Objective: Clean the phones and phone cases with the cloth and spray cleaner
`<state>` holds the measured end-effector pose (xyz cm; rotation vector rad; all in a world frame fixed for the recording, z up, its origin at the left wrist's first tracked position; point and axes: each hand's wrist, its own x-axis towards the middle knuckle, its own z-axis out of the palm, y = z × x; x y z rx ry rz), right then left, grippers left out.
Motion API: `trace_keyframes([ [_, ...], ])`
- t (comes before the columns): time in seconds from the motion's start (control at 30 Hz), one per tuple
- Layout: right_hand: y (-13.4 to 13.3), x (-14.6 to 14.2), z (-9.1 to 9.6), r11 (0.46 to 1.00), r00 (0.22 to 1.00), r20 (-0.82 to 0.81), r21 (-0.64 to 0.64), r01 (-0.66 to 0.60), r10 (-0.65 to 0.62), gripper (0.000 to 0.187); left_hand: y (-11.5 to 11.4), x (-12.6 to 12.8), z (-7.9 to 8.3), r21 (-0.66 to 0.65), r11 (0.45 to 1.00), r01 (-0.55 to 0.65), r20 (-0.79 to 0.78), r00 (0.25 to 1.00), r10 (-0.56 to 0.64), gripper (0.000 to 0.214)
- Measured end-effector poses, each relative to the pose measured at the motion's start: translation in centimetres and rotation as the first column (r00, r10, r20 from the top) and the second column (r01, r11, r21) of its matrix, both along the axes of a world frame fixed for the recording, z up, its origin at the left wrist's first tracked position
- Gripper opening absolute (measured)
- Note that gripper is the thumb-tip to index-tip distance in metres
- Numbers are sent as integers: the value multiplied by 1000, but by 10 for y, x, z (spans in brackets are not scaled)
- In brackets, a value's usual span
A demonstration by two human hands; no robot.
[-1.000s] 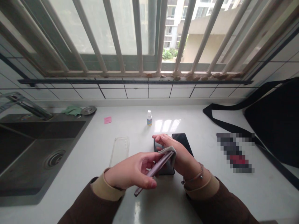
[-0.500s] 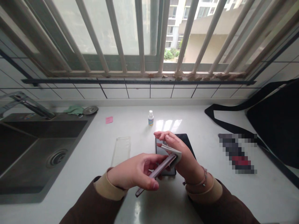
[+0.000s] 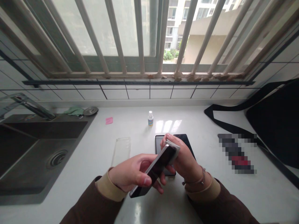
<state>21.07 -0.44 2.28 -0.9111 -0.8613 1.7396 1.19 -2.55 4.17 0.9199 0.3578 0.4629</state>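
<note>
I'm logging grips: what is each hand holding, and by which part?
The left hand grips a flat, black-screened phone by its lower half, thumb in front. The right hand holds a pale folded cloth at the phone's upper end, grip point hidden.

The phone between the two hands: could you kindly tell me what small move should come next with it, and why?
Probably draw the pale cloth down along the phone's dark face: the right hand's grip has the cloth at the upper end, the left hand's grip steadies the lower part, and most of that face is uncovered.
</note>
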Motion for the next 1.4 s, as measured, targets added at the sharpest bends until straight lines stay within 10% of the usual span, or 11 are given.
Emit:
trace_keyframes([
  [0.5,2,4,-4,915,888,-284,-73,-397,362,66,-6,5,0,-127,990,-61,98,992,74,70],
  [0.73,7,5,7,980,888,-450,-115,-162,94,56,-21,-3,4,-163,962,-218,157,957,243,63],
  [1.0,7,1,0,996,979,-196,-80,36,-51,51,-62,-32,3,-437,662,-609,-17,741,671,62],
  [1.13,6,-1,-3,998,998,-49,-51,27,-30,53,-58,-46,7,-331,477,-814,-326,573,752,64],
  [1.4,3,-1,-2,998,999,-9,-57,-34,34,51,-34,-76,-6,-103,379,-920,-495,378,782,44],
])
